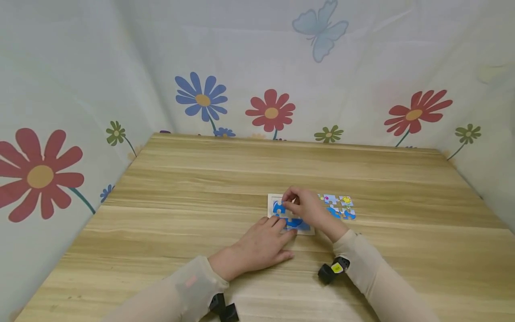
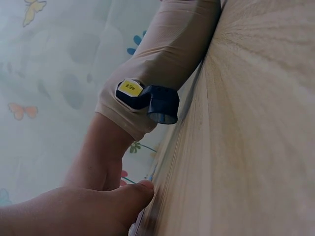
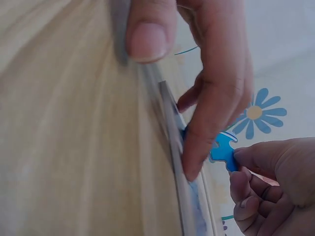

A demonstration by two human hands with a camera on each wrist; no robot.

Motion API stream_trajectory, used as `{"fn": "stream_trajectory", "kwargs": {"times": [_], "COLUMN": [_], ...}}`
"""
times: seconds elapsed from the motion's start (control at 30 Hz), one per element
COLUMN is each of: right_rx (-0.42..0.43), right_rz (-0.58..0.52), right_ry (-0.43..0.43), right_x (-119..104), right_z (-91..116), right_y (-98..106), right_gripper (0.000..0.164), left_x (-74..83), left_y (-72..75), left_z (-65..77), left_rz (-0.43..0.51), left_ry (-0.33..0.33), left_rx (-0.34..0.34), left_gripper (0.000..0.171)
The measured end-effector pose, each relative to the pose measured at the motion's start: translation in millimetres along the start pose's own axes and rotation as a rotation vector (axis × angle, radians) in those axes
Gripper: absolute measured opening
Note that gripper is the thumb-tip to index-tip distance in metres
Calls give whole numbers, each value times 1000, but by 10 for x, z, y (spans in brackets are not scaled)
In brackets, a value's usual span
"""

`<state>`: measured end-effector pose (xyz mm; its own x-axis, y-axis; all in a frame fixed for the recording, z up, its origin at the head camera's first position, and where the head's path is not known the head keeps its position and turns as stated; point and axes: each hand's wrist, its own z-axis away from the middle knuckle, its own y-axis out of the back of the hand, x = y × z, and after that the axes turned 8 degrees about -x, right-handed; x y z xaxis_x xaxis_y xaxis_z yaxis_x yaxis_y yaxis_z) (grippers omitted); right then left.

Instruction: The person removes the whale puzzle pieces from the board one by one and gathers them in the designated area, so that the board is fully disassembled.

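Your right hand [image 1: 307,207] pinches a blue puzzle piece [image 3: 225,152] between thumb and fingers, raised over the pale tray [image 1: 270,203] towards its left side; your left hand [image 1: 261,243] lies with fingers outstretched and slightly apart, fingertips at the tray's near edge, thumb spread away from them; the tray rests about midway between the left and right edges of the tabletop [image 1: 181,210], well apart from its back edge; more blue pieces [image 1: 295,222] lie in the tray's near part; loose pieces [image 1: 346,201], one showing a yellow flower, lie near the tray, towards the tabletop's right edge.
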<state>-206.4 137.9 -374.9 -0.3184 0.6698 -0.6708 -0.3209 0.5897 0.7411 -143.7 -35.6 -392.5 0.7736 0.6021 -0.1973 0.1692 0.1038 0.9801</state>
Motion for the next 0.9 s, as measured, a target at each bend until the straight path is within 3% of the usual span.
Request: {"fn": "stream_trajectory", "kwargs": {"times": [0.47,0.9], "right_rx": [4,8], "right_rz": [-4,20], "right_ry": [-80,-77], "right_x": [29,164], "right_z": [71,130], "right_y": [264,452], "right_gripper": [11,11], "left_x": [-11,-13], "left_y": [-37,-42], "left_z": [-15,-7], "left_rz": [15,22], "left_ry": [-1,5], "left_rx": [-5,-7], "left_gripper": [53,53]}}
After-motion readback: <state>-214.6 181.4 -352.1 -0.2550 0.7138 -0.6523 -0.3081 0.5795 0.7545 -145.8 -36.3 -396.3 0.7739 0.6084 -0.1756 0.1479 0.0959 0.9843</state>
